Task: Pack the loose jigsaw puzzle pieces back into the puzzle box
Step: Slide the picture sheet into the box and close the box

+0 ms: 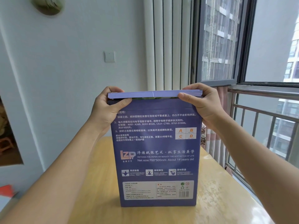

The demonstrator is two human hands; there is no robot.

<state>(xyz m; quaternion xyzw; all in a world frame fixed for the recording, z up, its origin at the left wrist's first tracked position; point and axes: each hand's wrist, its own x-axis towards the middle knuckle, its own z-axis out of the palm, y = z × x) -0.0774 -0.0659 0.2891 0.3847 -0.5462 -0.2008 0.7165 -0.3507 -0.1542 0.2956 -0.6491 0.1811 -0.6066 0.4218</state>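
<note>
Our left hand (110,107) was clamped on the top left corner of the puzzle box (156,151), thumb across the near face and the other fingers curled over the top edge to the far side. Our right hand (199,102) held the top right corner the same way, its thumb pressed on the pale lilac lid flap (153,94) that lay folded over the opening. Both hands sat level with each other at either end of that flap, neither nearer than the other, so the box lay directly between them and just below.

The box stood upright on its short end on the yellow wooden counter (100,183), its long axis vertical and its broad back face turned toward us. The flap ran left to right along the top. It was not fully shut: a thin dark gap showed beneath its near edge, with a trace of green inside. We judged that the coming move turned on this gap, the flap needing to go down and tuck in evenly from both ends.

The box was deep purple card, printed with white Chinese instructions, an A-B-C-D grid, an LZP logo and a pale label panel near the bottom. We saw no loose pieces on the counter.
</note>
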